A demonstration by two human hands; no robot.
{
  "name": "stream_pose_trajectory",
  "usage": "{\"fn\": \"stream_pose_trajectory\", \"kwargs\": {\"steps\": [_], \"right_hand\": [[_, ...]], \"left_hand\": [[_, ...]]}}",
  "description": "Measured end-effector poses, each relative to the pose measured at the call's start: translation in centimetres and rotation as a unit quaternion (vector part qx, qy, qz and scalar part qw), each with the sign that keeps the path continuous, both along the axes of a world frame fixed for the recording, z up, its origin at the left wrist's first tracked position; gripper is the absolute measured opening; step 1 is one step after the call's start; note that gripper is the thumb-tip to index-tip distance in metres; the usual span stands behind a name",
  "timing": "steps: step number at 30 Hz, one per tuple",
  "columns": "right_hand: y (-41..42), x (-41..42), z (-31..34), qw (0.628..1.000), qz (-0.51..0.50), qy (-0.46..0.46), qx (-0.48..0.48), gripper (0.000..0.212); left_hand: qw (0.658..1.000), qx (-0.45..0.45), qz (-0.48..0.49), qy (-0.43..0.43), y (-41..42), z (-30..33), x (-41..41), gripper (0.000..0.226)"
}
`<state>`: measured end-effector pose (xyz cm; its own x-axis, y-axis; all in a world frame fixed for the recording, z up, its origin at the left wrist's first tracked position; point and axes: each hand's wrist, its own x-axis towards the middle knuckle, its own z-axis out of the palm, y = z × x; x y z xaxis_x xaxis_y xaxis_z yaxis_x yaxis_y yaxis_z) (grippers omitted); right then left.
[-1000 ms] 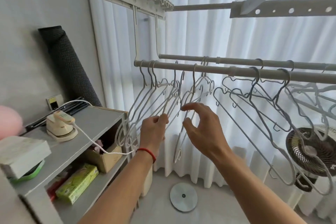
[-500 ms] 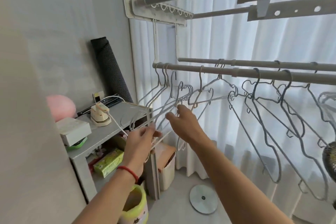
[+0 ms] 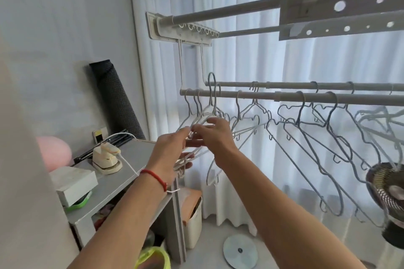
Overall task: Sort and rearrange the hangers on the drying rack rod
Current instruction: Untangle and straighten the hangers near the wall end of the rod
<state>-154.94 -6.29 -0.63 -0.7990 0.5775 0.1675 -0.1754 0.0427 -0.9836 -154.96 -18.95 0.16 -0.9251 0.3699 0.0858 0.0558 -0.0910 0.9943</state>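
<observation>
Hard to read: the white hangers (image 3: 197,122) bunch into one tangle where both hands meet, so the count can't be told and single wires blur together. The left hand (image 3: 170,152) has its fingers curled round the lower arms of the bunch; the fingertips are hidden behind the wires. The right hand (image 3: 215,135) has its fingers bent and close together on the upper shoulders of the same bunch, thumb underneath; whether it truly pinches or just presses can't be told. The two hands almost touch.

The bunch sits between both sets of fingers, with its hooks above the fingertips. One hook stands raised over the front rod (image 3: 284,96), apparently off it; the other hooks just left of it loop over the rod. The bunch's long axis slants from the hooks down toward the left wrist, lower ends past the left palm.

Right of the right hand's fingers, grey hangers (image 3: 328,135) hang on the front rod, well apart from each other, their arms slanting down-right. The far right ones are cut off by the frame edge and overlap a fan (image 3: 388,190), also cut off.

Below the left hand is a grey shelf (image 3: 113,183) with a small iron (image 3: 106,157). A red string bracelet (image 3: 154,177) is on the left wrist.
</observation>
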Motion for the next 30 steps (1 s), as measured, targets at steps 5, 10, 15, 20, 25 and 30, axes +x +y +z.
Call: {"fn": "stream_pose_trajectory", "kwargs": {"steps": [5, 10, 15, 20, 25, 30], "right_hand": [[-0.5, -1.8, -0.7, 0.999, -0.035, 0.001, -0.013, 0.059], [-1.0, -2.5, -1.1, 0.999, -0.037, 0.026, -0.013, 0.056], [-0.9, -3.0, -0.6, 0.997, -0.053, 0.045, -0.016, 0.046], [-0.2, -3.6, -1.3, 0.997, -0.083, -0.006, -0.001, 0.047], [0.1, -3.2, -2.9, 0.991, -0.126, -0.023, 0.047, 0.047], [0.7, -2.4, -3.7, 0.974, -0.165, -0.061, 0.144, 0.055]], "left_hand": [[0.999, -0.004, -0.03, -0.012, 0.3, -1.0, -2.3, 0.031], [0.999, -0.017, -0.04, 0.019, 0.3, -1.7, -3.7, 0.034], [0.997, -0.029, -0.059, 0.036, 0.3, -1.3, -4.6, 0.036], [0.996, -0.07, -0.056, 0.018, 1.0, -1.6, -5.7, 0.038], [0.996, -0.079, -0.016, 0.043, 1.2, -3.9, -5.9, 0.036], [0.986, -0.136, -0.018, 0.097, 1.5, -4.6, -6.5, 0.021]]}}
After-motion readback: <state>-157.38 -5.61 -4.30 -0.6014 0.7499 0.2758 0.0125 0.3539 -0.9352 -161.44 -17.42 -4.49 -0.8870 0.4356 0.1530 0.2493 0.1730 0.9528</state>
